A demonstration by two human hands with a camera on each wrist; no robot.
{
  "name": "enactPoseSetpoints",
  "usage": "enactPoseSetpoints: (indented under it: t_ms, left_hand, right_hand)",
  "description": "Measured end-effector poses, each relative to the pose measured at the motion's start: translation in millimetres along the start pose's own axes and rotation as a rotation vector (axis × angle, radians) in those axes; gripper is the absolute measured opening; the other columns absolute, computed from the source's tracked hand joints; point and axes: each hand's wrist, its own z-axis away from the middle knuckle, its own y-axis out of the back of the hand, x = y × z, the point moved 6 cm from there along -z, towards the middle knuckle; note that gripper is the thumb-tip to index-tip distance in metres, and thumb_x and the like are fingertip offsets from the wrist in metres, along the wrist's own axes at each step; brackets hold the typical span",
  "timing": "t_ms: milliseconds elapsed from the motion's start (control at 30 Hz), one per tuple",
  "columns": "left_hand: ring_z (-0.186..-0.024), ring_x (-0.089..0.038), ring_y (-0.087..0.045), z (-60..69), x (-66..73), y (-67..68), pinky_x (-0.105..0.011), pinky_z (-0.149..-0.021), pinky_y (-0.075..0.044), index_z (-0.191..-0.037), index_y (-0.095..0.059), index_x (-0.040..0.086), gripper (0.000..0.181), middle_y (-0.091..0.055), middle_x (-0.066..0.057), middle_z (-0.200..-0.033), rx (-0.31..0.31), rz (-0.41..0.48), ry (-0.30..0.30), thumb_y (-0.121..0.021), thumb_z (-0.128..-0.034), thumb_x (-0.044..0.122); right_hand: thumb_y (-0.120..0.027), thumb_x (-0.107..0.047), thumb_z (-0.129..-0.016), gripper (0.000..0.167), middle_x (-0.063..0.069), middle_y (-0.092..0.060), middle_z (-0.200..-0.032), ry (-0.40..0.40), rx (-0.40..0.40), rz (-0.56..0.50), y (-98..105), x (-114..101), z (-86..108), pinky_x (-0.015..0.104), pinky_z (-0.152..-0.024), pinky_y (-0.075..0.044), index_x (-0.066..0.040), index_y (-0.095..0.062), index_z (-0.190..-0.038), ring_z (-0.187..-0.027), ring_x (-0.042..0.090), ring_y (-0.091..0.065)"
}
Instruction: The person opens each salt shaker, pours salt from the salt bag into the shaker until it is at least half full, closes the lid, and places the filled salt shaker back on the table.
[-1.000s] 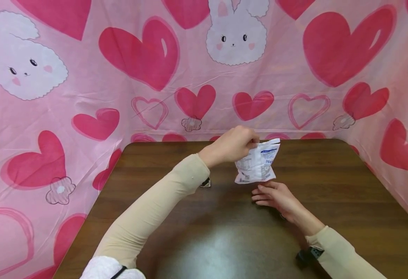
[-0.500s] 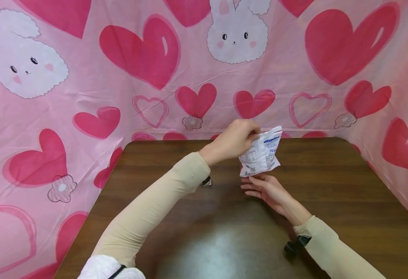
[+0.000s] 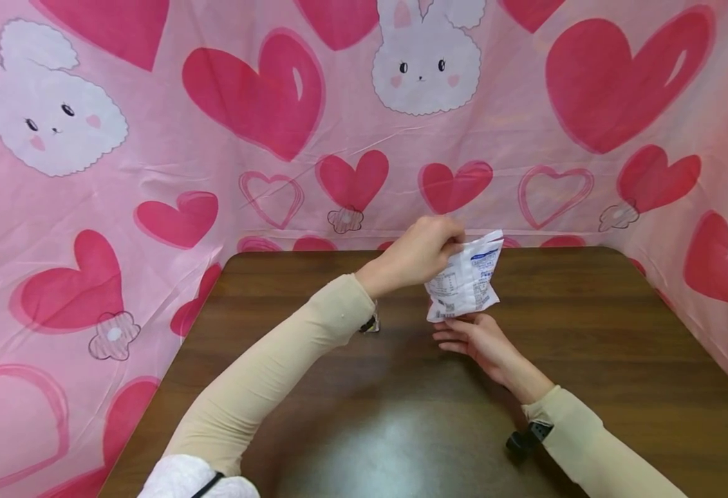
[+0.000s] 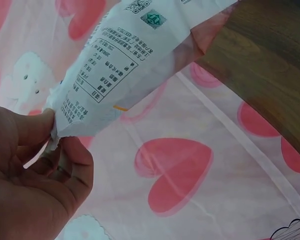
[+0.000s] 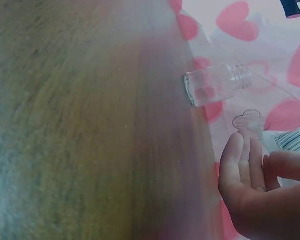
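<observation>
A white plastic snack packet (image 3: 463, 280) with blue and black print is held up over the far part of the table. My left hand (image 3: 422, 252) pinches its top corner between thumb and fingers; the left wrist view shows this grip on the packet (image 4: 125, 65) closely. Beneath the packet, my right hand (image 3: 478, 342) has its fingers fairly straight and pointing left. Its upper fingers touch or nearly touch the packet's bottom edge. In the right wrist view, the right hand (image 5: 260, 187) is beside the packet's barcode corner (image 5: 292, 141).
A clear bottle with a threaded neck (image 5: 215, 85) stands on the table, mostly hidden by the left sleeve (image 3: 295, 360) in the head view. The brown wooden table (image 3: 619, 373) ends at a pink heart-and-rabbit cloth (image 3: 351, 111) behind and at the sides.
The packet has shifted slightly up and to the right, tilting a little. My right hand has moved left and up, to below the packet's bottom edge. The left hand keeps its pinch.
</observation>
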Motion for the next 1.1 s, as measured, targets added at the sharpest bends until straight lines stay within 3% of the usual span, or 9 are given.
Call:
enactPoseSetpoints:
  t_ms: [233, 367, 633, 767, 967, 1100]
  left_hand:
    - [-0.089, -0.014, -0.061, 1.5, -1.0, -1.3, -0.025, -0.082, -0.050, -0.102, -0.077, 0.007, 0.010, -0.070, 0.000, -0.094, -0.007, -0.015, 0.018, -0.067, -0.1024, 0.006]
    - [-0.089, -0.014, -0.062, 1.6, -2.5, 0.3, -0.025, -0.083, -0.051, -0.103, -0.078, 0.007, 0.010, -0.071, 0.000, -0.094, -0.006, -0.018, 0.032, -0.068, -0.1019, 0.006]
    - [-0.088, -0.014, -0.062, 1.7, 0.5, 3.1, -0.024, -0.081, -0.050, -0.103, -0.078, 0.006, 0.010, -0.072, -0.001, -0.094, -0.015, 0.019, 0.026, -0.068, -0.1028, 0.008]
    - [-0.089, -0.013, -0.064, -1.1, -0.2, 6.7, -0.023, -0.082, -0.050, -0.105, -0.078, 0.005, 0.011, -0.074, -0.003, -0.097, -0.040, 0.061, 0.049, -0.069, -0.1033, 0.009]
    - [-0.089, -0.012, -0.065, -2.2, -2.5, 12.7, -0.023, -0.082, -0.049, -0.104, -0.079, 0.006, 0.010, -0.074, -0.003, -0.096, -0.045, 0.090, 0.044, -0.070, -0.1027, 0.011]
    - [-0.087, -0.013, -0.064, -2.5, -4.5, 14.5, -0.023, -0.081, -0.048, -0.103, -0.079, 0.007, 0.010, -0.074, -0.002, -0.094, -0.050, 0.088, 0.035, -0.071, -0.1022, 0.011]
  right_hand:
    - [-0.055, -0.008, -0.109, 0.032, 0.017, -0.074, -0.109, -0.013, 0.045, 0.030, 0.1, 1.3, 1.7, 0.039, -0.085, -0.061, 0.013, -0.049, -0.133, -0.091, 0.019, -0.074]
    - [-0.057, -0.009, -0.109, 0.036, 0.018, -0.074, -0.109, -0.007, 0.042, 0.048, 0.3, 1.4, 1.9, 0.039, -0.084, -0.061, 0.015, -0.048, -0.134, -0.091, 0.020, -0.075]
    - [-0.057, -0.012, -0.109, 0.045, 0.027, -0.058, -0.141, -0.004, -0.031, -0.031, 2.6, 0.6, 0.2, 0.047, -0.097, -0.056, 0.002, -0.037, -0.148, -0.116, 0.031, -0.070]
    - [-0.058, -0.012, -0.109, 0.047, 0.020, -0.055, -0.146, 0.016, -0.078, -0.089, -0.3, -3.6, -2.7, 0.049, -0.101, -0.053, -0.006, -0.035, -0.149, -0.127, 0.035, -0.063]
    - [-0.049, -0.011, -0.113, 0.041, 0.009, -0.054, -0.147, 0.097, -0.179, -0.238, -3.9, -9.6, -2.4, 0.053, -0.104, -0.050, -0.014, -0.034, -0.150, -0.148, 0.049, -0.034]
    - [-0.045, -0.011, -0.114, 0.035, 0.007, -0.056, -0.145, 0.118, -0.204, -0.274, -4.8, -9.3, -1.9, 0.056, -0.103, -0.049, -0.015, -0.037, -0.148, -0.146, 0.045, -0.040]
